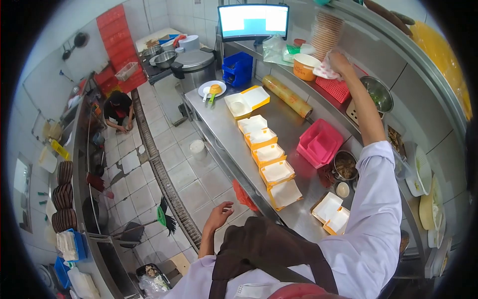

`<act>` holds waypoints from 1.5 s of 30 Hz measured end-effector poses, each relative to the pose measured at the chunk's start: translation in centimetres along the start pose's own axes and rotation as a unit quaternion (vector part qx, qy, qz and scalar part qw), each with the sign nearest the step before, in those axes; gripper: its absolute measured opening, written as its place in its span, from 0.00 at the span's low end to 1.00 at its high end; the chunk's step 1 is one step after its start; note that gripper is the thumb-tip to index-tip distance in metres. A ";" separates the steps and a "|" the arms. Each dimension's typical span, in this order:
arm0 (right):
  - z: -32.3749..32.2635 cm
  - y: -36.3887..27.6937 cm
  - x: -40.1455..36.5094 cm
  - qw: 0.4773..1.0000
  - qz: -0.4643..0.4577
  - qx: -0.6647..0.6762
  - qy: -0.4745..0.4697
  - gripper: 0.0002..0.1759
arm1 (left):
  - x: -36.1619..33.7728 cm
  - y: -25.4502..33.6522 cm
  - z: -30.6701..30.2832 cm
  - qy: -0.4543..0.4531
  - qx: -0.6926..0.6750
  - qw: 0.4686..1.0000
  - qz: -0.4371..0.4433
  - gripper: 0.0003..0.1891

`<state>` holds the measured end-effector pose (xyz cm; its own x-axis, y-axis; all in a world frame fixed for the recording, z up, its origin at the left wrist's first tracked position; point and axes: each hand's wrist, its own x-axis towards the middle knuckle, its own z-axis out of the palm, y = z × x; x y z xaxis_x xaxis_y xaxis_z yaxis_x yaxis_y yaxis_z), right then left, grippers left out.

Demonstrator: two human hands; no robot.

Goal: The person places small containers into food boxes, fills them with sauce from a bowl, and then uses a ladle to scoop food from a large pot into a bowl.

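Note:
My right hand (340, 63) reaches up to the shelf, its fingers closed on a soft white wrap with a red pattern (326, 71); I cannot make out whether it is cloth or plastic. Just left of it stands an orange and white paper bowl (305, 67), and behind is a tall stack of cups in clear plastic (327, 32). A red perforated basket (333, 88) lies below the wrap. My left hand (219, 215) hangs near the counter's front edge with its fingers apart and nothing in it. A row of open yellow and white cardboard boxes (278, 171) lines the steel counter.
On the counter are a pink container (318, 143), a patterned roll (287, 96), a plate (205, 88) with utensils and a blue bin (237, 69). A steel bowl (377, 93) sits on the shelf. Another person (119, 109) crouches by the left counter. A white bucket (198, 148) stands on the floor.

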<state>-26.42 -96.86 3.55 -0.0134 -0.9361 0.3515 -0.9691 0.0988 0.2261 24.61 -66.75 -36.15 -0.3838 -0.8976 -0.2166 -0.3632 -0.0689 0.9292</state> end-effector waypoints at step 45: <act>-8.5 3.9 -9.8 0.862 0.084 0.214 0.452 0.21 | 7.0 8.1 -3.4 -0.011 -0.099 0.989 0.109 0.21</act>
<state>-28.02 -84.40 8.70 -0.1527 -0.2560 0.9545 -0.9768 -0.1078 -0.1852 21.87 -75.03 -29.12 -0.4533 -0.8913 -0.0092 -0.0978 0.0394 0.9944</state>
